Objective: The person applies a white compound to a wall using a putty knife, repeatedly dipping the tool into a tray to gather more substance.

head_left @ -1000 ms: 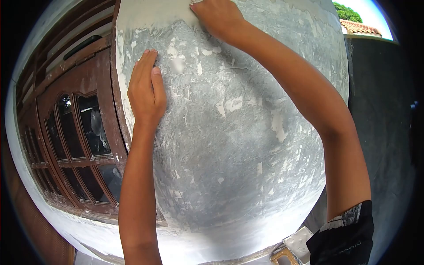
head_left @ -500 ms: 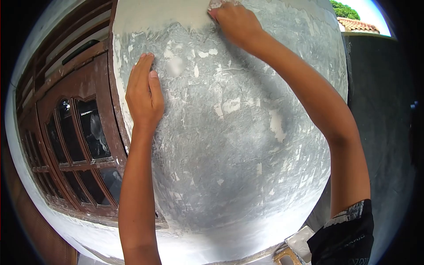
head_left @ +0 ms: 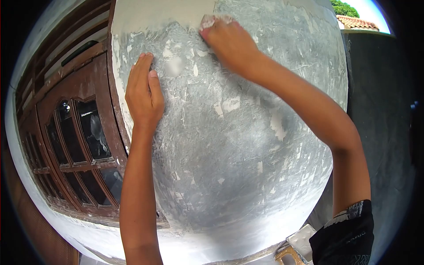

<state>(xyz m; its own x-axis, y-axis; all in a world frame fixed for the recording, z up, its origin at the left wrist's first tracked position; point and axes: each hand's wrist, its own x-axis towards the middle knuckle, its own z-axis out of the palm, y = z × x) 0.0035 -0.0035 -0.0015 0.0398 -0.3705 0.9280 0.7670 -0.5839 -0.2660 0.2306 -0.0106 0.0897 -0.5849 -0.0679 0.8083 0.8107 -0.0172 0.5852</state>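
Note:
A grey plastered wall with scattered off-white patches fills the middle of the head view. Its upper left part carries a smooth cream coat with a ragged lower edge. My left hand lies against the wall near the door frame, fingers straight and thumb apart, holding nothing. Higher up, my right hand is closed around a small pinkish piece caked with white, pressed at the wall by the coat's lower edge. The fingers cover most of this piece, and I cannot tell its exact kind.
To the left stands a brown wooden door with dark glass panes in a worn frame. A dark panel borders the wall on the right. Low on the right, a yellowish frame-like object sits beside a pale, smeared container.
My right hand has moved down and slightly left along the wall with the pinkish piece. The left hand keeps its place.

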